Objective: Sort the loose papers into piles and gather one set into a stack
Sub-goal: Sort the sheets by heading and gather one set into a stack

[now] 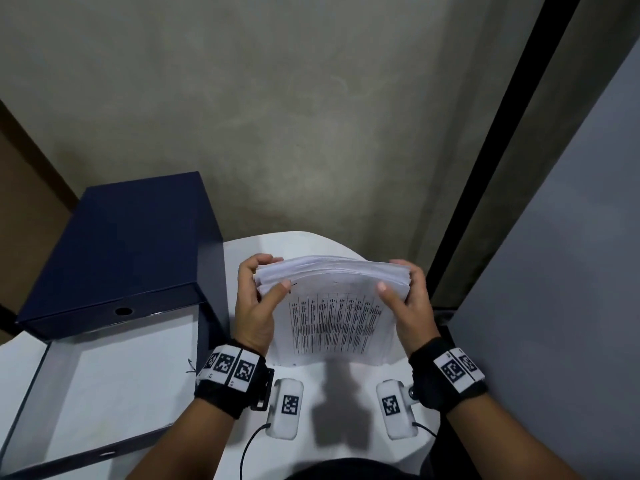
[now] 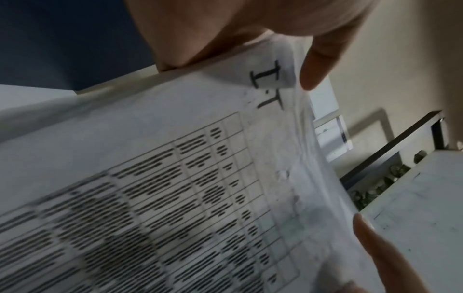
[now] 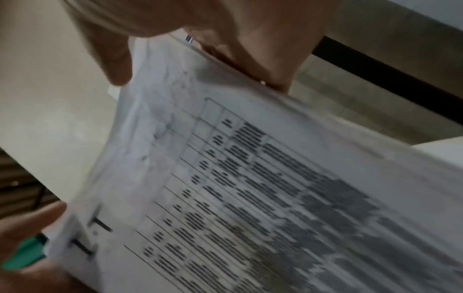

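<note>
A thick stack of white papers [image 1: 332,306] stands tilted on its lower edge on the white table [image 1: 349,393], its top sheet a printed table of dark text. My left hand [image 1: 258,299] grips the stack's left side, thumb on the front sheet and fingers curled behind. On the other side my right hand [image 1: 403,299] holds it the same way. The left wrist view shows the printed sheet [image 2: 175,188] with "I.T" handwritten near the top and my left thumb [image 2: 315,65] on it. The right wrist view shows the same sheet [image 3: 250,188] under my right thumb [image 3: 112,59].
A dark blue box file [image 1: 121,247] lies open at the left, its lid raised and a white sheet [image 1: 128,372] in its tray. Beyond the table is a grey floor [image 1: 277,116]. A grey panel with a black frame [image 1: 554,254] rises at the right.
</note>
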The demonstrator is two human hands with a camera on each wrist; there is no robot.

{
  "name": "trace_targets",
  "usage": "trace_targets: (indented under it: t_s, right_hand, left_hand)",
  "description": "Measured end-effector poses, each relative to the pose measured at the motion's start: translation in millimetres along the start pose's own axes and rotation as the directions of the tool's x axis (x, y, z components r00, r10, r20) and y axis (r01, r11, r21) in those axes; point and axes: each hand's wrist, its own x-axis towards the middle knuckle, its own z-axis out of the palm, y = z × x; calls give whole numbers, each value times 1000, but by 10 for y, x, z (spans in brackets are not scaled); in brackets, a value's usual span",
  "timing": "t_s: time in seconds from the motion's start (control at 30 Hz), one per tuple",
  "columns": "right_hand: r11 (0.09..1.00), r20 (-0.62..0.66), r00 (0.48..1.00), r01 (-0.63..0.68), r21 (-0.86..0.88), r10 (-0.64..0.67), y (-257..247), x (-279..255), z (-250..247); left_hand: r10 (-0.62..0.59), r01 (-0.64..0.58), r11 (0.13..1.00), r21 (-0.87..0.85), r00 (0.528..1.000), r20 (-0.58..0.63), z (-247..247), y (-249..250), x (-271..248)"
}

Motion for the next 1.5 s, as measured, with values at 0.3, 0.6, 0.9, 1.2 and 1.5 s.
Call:
trace_targets:
  t_s: [0.3,0.6,0.9,1.2,1.5]
  right_hand:
    - [997,-190,979,64,-40,-71,-194,173,227]
    - [992,-196,976,81,-97,-99,-157,178,234]
    - [975,77,997,17,-222,0,276,-43,-15]
    - [960,33,991,-118,-253,131,311,-74,65]
    - [953,-20,997,-83,-292,80,254,-76,65]
  left_hand:
    - [66,-39,990,137,979,-195,138,48,135]
    - [88,-59,984,169,982,-166,99,40,145]
    - [-239,237,967,95,971,14,-153,-282,70]
    - [-372,371,922,112,928,-15,-116,-386,54]
    - [-274,275,958,78,961,-28,-13,-251,28]
